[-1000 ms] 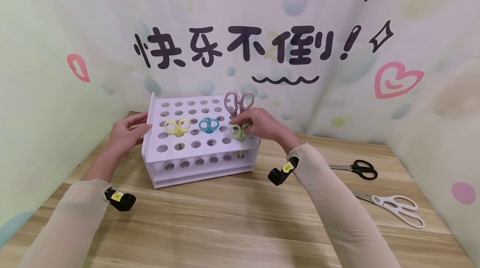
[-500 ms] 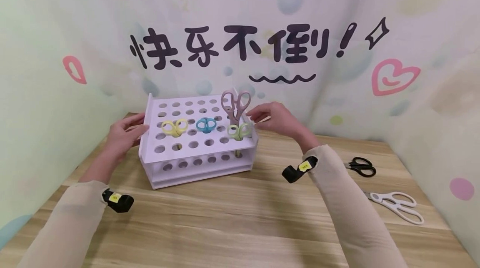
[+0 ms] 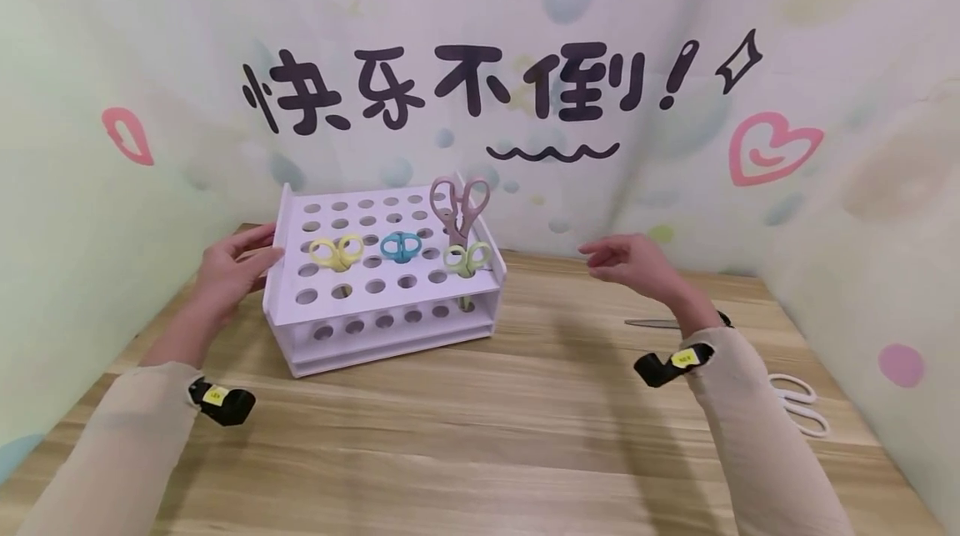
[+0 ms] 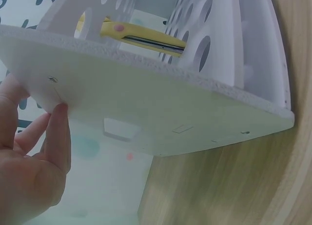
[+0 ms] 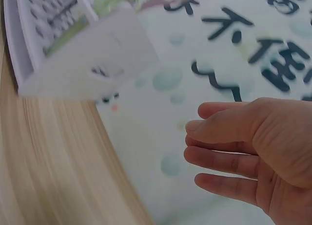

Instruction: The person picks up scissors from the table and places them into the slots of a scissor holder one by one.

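Note:
My left hand [image 3: 232, 273] rests its fingertips on the left end wall of a white rack [image 3: 358, 303] full of round holes. Its fingers touch that panel in the left wrist view. Four-sided boards aside, the rack carries upright scissors: yellow scissors [image 3: 339, 262], blue scissors [image 3: 401, 251], taller mauve scissors [image 3: 455, 227] and green scissors [image 3: 467, 268]. Blades hang down through the holes, partly hidden. Right of the rack, my right hand [image 3: 637, 268] is in the air, holding nothing, its fingers loosely extended, as the right wrist view confirms.
On the wooden table [image 3: 480, 436] at the right lie black-handled scissors [image 3: 651, 323], handles mostly hidden behind the right wrist. Nearer lie white-handled scissors [image 3: 802, 409], partly covered by the sleeve. A printed cloth backdrop [image 3: 525, 211] stands behind the table.
My right hand has let go of the scissors at the rack's right end and moved away rightward. The left hand stays at the rack's side. The view has shifted slightly.

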{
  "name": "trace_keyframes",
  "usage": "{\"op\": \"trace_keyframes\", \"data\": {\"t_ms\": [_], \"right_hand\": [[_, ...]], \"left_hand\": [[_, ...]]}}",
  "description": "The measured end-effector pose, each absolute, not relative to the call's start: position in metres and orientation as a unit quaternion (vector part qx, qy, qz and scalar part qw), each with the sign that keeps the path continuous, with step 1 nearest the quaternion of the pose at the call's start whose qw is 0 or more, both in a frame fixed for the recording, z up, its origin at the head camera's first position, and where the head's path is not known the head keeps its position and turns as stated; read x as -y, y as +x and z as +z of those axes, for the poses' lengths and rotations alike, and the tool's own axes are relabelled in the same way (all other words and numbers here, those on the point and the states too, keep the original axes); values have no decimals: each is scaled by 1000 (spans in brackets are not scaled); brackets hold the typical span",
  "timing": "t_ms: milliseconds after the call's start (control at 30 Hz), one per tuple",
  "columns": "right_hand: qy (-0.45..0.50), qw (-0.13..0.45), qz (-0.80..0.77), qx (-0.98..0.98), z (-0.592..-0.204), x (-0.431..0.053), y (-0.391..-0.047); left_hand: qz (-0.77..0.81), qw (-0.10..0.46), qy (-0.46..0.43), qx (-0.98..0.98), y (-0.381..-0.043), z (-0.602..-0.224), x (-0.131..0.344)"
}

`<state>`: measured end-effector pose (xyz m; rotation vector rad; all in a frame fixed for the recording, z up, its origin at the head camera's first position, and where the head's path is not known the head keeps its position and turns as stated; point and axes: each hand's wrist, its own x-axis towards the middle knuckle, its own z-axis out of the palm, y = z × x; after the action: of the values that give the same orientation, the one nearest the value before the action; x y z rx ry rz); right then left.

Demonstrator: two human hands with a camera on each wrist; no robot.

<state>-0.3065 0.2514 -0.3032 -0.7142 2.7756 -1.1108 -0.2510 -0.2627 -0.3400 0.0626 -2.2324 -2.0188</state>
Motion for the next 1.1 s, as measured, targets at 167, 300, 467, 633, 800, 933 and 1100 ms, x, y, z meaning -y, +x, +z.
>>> {"op": "trace_keyframes", "data": {"t_ms": [167, 300, 467, 633, 800, 933, 1100], "right_hand": [[-200, 21, -370, -907, -317, -298, -295], [-178, 25, -363, -914, -330, -330, -287], [-157, 25, -352, -923, -346, -362, -270], [-126, 17, -354, -927, -360, -389, -252], [-100, 4, -348, -932, -370, -417, -235], [-90, -8, -351, -932, -376, -435, -223], [-80, -7, -356, -931, -379, -449, -210]], "left_hand": [[-693, 65, 13, 718, -252, -341, 264], [-705, 60, 7, 707, -252, -341, 266], [-709, 55, 5, 703, -252, -342, 265], [-706, 62, 4, 706, -252, -342, 265], [-699, 66, 4, 712, -251, -341, 264], [-699, 64, 4, 712, -252, -341, 263], [-703, 62, 8, 709, -252, -341, 264]]}}
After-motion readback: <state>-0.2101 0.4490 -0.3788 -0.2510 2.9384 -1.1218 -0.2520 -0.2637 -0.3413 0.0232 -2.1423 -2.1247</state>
